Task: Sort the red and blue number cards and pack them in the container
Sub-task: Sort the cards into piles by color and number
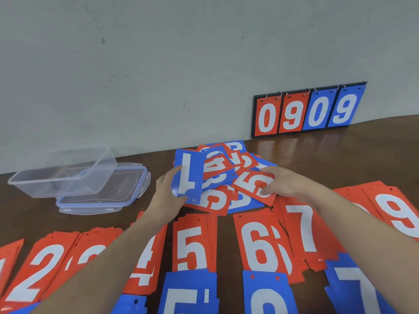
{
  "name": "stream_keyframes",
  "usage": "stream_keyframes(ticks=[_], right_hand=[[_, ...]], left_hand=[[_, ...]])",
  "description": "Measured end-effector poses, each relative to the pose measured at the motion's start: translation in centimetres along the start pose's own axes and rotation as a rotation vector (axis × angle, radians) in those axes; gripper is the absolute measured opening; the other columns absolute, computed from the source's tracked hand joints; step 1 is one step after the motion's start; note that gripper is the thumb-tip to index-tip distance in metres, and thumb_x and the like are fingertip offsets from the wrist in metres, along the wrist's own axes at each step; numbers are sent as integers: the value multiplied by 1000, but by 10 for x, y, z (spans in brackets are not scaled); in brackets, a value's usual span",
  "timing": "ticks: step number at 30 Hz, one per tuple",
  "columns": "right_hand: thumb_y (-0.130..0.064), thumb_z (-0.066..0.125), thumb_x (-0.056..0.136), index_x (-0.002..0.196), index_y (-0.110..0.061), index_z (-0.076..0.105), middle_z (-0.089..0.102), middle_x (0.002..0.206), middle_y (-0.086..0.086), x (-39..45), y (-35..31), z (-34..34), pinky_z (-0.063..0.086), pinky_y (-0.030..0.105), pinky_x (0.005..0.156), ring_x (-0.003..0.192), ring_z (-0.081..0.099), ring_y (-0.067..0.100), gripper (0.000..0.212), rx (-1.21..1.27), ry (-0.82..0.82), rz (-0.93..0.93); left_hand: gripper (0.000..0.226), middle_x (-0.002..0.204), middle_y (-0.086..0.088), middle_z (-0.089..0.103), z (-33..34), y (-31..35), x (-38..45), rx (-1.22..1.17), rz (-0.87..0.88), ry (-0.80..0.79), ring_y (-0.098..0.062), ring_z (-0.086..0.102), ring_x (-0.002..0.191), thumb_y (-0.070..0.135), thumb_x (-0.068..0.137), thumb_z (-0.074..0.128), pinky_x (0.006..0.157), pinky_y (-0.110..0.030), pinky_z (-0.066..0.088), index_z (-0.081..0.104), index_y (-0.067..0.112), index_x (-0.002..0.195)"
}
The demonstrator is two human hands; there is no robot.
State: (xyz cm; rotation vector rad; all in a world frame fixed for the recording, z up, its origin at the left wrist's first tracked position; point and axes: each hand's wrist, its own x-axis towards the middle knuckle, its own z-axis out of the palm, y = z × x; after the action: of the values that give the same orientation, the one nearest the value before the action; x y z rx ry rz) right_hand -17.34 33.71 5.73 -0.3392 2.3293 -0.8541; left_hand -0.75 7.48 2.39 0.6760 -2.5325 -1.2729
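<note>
A mixed heap of red and blue number cards (223, 177) lies at mid-table. My left hand (167, 191) grips a blue card showing 1 (189, 175), lifted at the heap's left edge. My right hand (283, 182) pinches a red card showing 5 (255, 185) on the heap's right side. Sorted red stacks run along the front: 2 (45, 266), 4 (147, 264), 5 (192, 243), 6 (260, 245), 7 (303, 230), 9 (396, 214). Blue stacks (190, 293) sit nearest me. The clear plastic container (63, 177) stands at left, with no cards in it.
The container rests partly on its clear lid (122, 191). A flip scoreboard reading 0909 (308, 111) leans against the grey wall at back right. Bare brown table (27, 214) shows in front of the container.
</note>
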Motion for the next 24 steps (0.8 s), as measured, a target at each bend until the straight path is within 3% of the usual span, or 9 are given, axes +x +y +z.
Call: stream_keyframes(ticks=[3, 6, 9, 12, 15, 18, 22, 24], right_hand=[[-27, 70, 94, 138, -30, 54, 65, 117, -2, -6, 2, -2, 59, 26, 65, 89, 68, 10, 47, 160, 59, -35], [-28, 67, 96, 121, -28, 65, 70, 102, -6, -21, 9, -9, 58, 25, 60, 82, 72, 9, 26, 240, 108, -46], [-27, 69, 94, 111, -27, 68, 75, 103, 0, -37, 22, -14, 63, 38, 77, 84, 76, 18, 17, 298, 143, -62], [-24, 71, 92, 109, -25, 68, 76, 101, 2, -58, 28, -11, 60, 48, 87, 88, 76, 21, 17, 386, 197, -98], [-11, 69, 91, 111, -18, 62, 76, 99, 9, -78, 25, 7, 60, 50, 85, 87, 74, 26, 22, 539, 210, -150], [-3, 70, 90, 122, -19, 50, 76, 98, 11, -98, 15, 31, 59, 38, 62, 79, 75, 27, 41, 700, 172, -184], [4, 71, 86, 123, -37, 45, 78, 94, 6, -115, -1, 69, 62, 45, 64, 81, 76, 31, 61, 695, 73, -246], [6, 70, 87, 121, -40, 50, 77, 97, 3, -119, -9, 91, 61, 42, 66, 84, 76, 27, 61, 633, 28, -288]], left_hand=[[80, 137, 12, 41, -3, 3, -13, -162, -57, -22, -13, 50, 125, 8, 89, 74, 76, -28, 58, 29, 37, 150], [74, 133, 7, 56, -9, 5, -25, -343, -102, 17, -16, 62, 117, 8, 88, 74, 76, -36, 61, 35, 34, 145], [45, 115, -3, 69, -17, 3, -37, -474, -166, 96, -14, 68, 95, 10, 90, 73, 77, -32, 56, 49, 23, 125], [19, 108, -10, 72, -25, 1, -51, -616, -215, 101, -14, 64, 78, 7, 92, 69, 74, -30, 50, 57, 15, 105], [12, 101, -4, 75, -33, -3, -64, -758, -273, 131, -16, 65, 83, 7, 93, 65, 76, -30, 46, 64, 19, 96], [13, 101, 0, 76, -44, -8, -81, -905, -342, 189, -19, 69, 94, 15, 94, 65, 82, -33, 51, 70, 20, 105], [30, 120, -9, 72, -66, -23, -107, -1034, -420, 197, -30, 70, 108, 20, 96, 63, 100, -49, 52, 66, 15, 125], [25, 114, -12, 74, -79, -31, -120, -1076, -444, 237, -31, 73, 101, 9, 96, 59, 94, -47, 56, 66, 11, 119]])
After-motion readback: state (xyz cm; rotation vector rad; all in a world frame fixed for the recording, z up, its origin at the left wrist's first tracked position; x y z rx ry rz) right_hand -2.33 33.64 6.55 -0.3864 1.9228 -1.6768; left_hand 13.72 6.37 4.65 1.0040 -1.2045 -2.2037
